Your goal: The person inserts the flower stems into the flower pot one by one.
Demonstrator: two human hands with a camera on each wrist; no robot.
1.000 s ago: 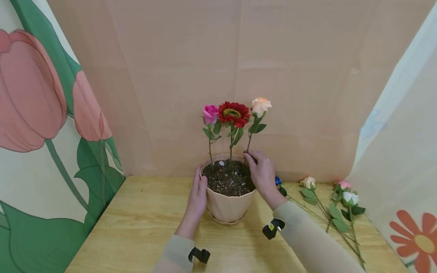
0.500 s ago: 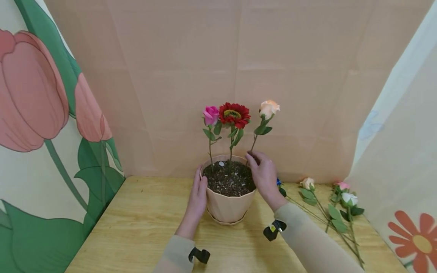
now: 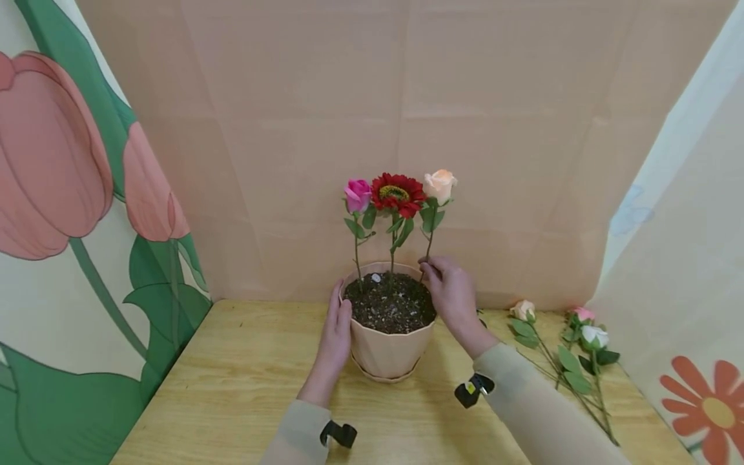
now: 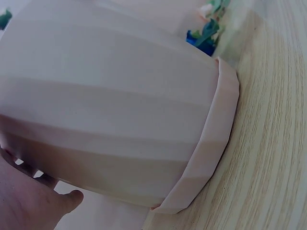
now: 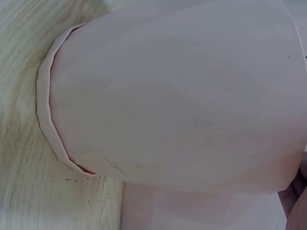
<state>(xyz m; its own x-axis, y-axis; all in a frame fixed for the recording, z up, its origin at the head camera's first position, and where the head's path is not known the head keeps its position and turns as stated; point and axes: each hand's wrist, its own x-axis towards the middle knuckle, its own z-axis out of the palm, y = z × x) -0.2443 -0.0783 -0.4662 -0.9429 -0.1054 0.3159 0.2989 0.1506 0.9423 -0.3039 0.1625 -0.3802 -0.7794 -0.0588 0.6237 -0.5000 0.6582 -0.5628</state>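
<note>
A pale pink flowerpot (image 3: 391, 352), filled with dark soil (image 3: 391, 313), stands on the table in the head view. My left hand (image 3: 336, 330) steadies its left side, fingers laid straight along the wall. At the pot's right rim, my right hand (image 3: 454, 296) pinches the lower stem of a peach rose (image 3: 440, 186), whose foot is hidden behind the fingers. A magenta rose (image 3: 357, 195) and a red daisy-like flower (image 3: 398, 192) stand upright in the soil. The left wrist view shows the pot wall (image 4: 105, 96) beside my left hand (image 4: 29, 199).
Right of the pot lie a cream rose (image 3: 524, 310), a pink rose (image 3: 584, 314) and a white rose (image 3: 595, 336). A blue flower (image 4: 204, 44) lies behind the pot in the left wrist view. A beige backdrop (image 3: 290, 161) rises at the table's rear.
The peach rose first leaned further right, then came back left and now stands more upright. My right hand has shifted slightly right, covering the blue flower. My left hand has stayed put.
</note>
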